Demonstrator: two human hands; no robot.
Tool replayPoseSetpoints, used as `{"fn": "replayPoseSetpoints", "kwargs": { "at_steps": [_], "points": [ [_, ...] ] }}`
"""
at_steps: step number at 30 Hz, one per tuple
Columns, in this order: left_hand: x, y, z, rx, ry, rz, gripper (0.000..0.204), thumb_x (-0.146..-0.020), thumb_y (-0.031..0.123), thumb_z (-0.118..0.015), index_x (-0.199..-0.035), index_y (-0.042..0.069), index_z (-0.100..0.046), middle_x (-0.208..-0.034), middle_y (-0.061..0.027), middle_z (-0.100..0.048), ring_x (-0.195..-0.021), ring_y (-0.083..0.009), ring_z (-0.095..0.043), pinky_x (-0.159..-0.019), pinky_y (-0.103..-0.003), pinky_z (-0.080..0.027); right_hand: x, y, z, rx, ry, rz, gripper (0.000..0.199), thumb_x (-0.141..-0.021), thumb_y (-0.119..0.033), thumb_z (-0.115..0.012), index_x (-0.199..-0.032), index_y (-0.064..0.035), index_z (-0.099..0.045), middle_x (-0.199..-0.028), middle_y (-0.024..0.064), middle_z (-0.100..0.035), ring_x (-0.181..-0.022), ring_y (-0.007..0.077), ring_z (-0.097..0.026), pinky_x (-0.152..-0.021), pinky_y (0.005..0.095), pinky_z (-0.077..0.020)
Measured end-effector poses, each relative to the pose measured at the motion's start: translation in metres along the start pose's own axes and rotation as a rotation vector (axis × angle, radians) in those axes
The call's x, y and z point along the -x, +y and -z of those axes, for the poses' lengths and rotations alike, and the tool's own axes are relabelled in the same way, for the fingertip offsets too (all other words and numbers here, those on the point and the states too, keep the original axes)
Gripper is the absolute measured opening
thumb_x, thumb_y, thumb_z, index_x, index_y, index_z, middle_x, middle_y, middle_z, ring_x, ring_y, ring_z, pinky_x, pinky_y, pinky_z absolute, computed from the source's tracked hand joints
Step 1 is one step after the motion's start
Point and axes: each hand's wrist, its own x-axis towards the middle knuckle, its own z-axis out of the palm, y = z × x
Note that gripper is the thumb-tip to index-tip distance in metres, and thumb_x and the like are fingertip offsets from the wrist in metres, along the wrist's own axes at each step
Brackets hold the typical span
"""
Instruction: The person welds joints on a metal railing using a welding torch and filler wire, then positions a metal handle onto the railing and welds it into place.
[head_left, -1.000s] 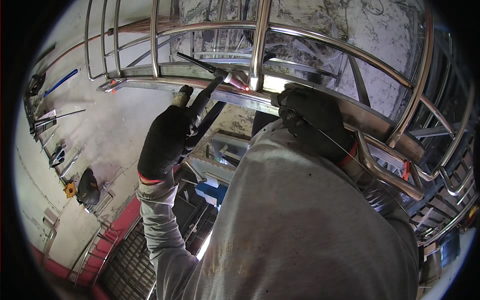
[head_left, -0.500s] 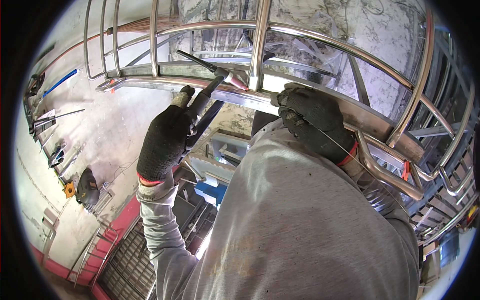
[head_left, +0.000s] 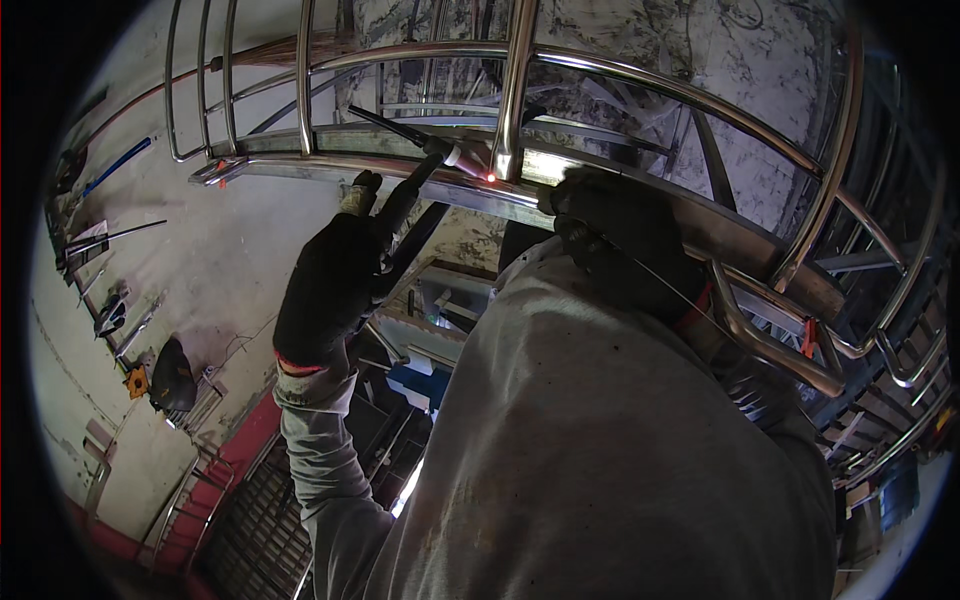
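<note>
Fingers (head_left: 383, 255) of the left hand (head_left: 322, 290), in a black knit glove with a red cuff, wrapped snugly round a black-handled welding torch (head_left: 402, 203). One digit, bound in tan, stands up apart from the handle, just near of the rail.

Right hand (head_left: 628, 235), same black glove, shut round a thin, straight metal rod (head_left: 655, 275); in deep shadow, single fingers hard to make out. Contact between its fingertips and the metalwork: cannot tell. Rod slants back to the near right, across the glove and past the wrist.

Torch lies left of centre, long black cap to the far left, pinkish tapered nozzle (head_left: 468, 160) aimed right. Small red-white glow (head_left: 491, 178) at the nozzle tip, beside the foot of a shiny upright tubular post (head_left: 514, 85). White glare just right of that foot.

Post rises from a polished lower rail (head_left: 345, 163), crossing a curved upper rail (head_left: 415, 50) farther off. Orange-red tag (head_left: 809, 338) at the right end of the frame.

Near centre: grey long-sleeved shirt (head_left: 600, 420). Well off left: blue bar (head_left: 118, 166), dark rounded hood (head_left: 174, 375), orange piece (head_left: 137, 382) just beside the hood.
</note>
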Motion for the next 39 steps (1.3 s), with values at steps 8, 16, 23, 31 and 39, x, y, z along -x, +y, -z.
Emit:
{"fn": "replayPoseSetpoints", "kwargs": {
  "at_steps": [8,16,23,31,39],
  "points": [
    [0.012,0.000,-0.007,0.292,-0.011,0.120,0.074,-0.092,0.013,-0.078,-0.161,0.011,-0.053,-0.130,-0.0248,-0.072,-0.080,-0.0286,-0.067,-0.076,-0.041,-0.062,-0.003,-0.002,0.005,0.123,-0.110,0.119,0.033,-0.086,-0.007,-0.073,-0.120,-0.0027,-0.077,-0.111,0.0170,-0.075,-0.098,0.0352,-0.074,-0.084,0.0438,-0.0619],
    [0.024,-0.014,-0.034,0.106,0.218,-0.085,0.055,-0.087,0.004,-0.080,-0.140,0.003,-0.066,-0.137,-0.0292,-0.069,-0.086,-0.0299,-0.072,-0.073,-0.041,-0.062,0.009,-0.010,0.003,0.271,-0.095,0.147,0.045,-0.083,-0.013,-0.073,-0.128,-0.0070,-0.074,-0.115,0.0129,-0.073,-0.107,0.0326,-0.071,-0.091,0.0457,-0.0598],
    [0.037,-0.027,-0.075,0.687,0.177,0.199,0.054,-0.112,0.015,-0.054,-0.165,0.013,-0.050,-0.083,0.0015,-0.059,-0.062,-0.0076,-0.053,-0.055,-0.026,-0.042,0.000,-0.035,0.008,0.550,-0.282,0.227,0.038,-0.095,-0.019,-0.069,-0.130,-0.0059,-0.072,-0.108,0.0123,-0.075,-0.096,0.0317,-0.074,-0.083,0.0426,-0.0613],
    [0.047,0.017,-0.036,1.275,0.117,0.794,0.055,-0.112,0.020,-0.059,-0.165,0.006,-0.049,-0.089,-0.0003,-0.065,-0.071,-0.0087,-0.055,-0.060,-0.027,-0.045,-0.030,-0.014,0.035,0.635,-0.667,0.418,0.044,-0.099,-0.022,-0.068,-0.138,-0.0020,-0.068,-0.124,0.0168,-0.075,-0.107,0.0361,-0.073,-0.090,0.0469,-0.0623],
    [0.045,0.054,-0.038,1.214,0.200,0.938,0.057,-0.111,0.023,-0.059,-0.166,0.011,-0.048,-0.086,-0.0009,-0.063,-0.060,-0.0066,-0.054,-0.053,-0.026,-0.043,-0.032,0.032,0.038,0.444,-0.485,0.637,0.042,-0.100,-0.025,-0.068,-0.138,-0.0062,-0.065,-0.115,0.0117,-0.071,-0.101,0.0306,-0.070,-0.089,0.0438,-0.0587]
  ]
}}
